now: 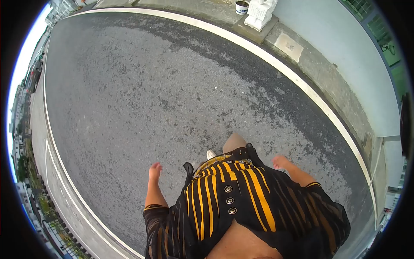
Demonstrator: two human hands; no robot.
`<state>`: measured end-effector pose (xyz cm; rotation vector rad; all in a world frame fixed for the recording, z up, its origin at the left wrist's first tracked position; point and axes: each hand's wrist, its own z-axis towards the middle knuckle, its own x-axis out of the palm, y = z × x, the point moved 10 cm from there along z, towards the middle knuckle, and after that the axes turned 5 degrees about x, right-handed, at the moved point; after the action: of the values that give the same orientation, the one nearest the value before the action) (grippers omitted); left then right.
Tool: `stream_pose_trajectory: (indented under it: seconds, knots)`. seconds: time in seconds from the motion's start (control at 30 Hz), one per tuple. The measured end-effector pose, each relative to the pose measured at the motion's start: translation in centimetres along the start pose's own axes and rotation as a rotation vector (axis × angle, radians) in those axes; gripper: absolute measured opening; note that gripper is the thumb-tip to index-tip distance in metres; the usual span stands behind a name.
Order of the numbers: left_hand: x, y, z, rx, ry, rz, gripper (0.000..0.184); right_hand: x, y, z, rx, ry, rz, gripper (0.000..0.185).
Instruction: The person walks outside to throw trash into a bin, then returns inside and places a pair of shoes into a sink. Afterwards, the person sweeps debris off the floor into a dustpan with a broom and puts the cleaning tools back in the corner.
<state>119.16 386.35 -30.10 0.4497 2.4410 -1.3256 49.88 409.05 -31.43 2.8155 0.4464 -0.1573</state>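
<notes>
In the head view we look down past our blouse (254,207) to a grey road (129,108). Our left hand (155,171) is out ahead of the sleeve, with the forearm almost straight and the fingers loosely curled; it is released, gripping nothing. Our right hand (281,162) is also released, its forearm angled inward across the front and its fingers softly bent toward our middle. Both hands are over the road, one on each side of the blouse and apart from it, with the right one nearer its edge. The blouse, black with yellow stripes, covers our front between the arms, and three round buttons (230,200) run down its middle. Beyond its hem show a leg (234,141) and a light shoe (211,154).

Open room lies mostly ahead and to the left, where the road spreads wide up to a white line (52,142). On the right another white line (294,77) curves along the road's edge; past it come a strip of pavement (340,84) and a pale wall (336,56). At the top, a pot (242,7) and a white stand (260,15) are beyond the line.
</notes>
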Motion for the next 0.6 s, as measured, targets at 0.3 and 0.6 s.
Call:
stream_pose_trajectory:
  seconds: [0.3,0.6]
  knots:
    - [10.2,-39.9,25.9,0.476,0.152,-0.068,0.035,-10.8,11.4,5.1,0.232,-0.054,0.085,0.018]
    - [6.5,-19.5,30.6,-0.276,0.024,-0.153,0.029,-36.6,57.6,8.0,-0.305,-0.380,0.024,0.019]
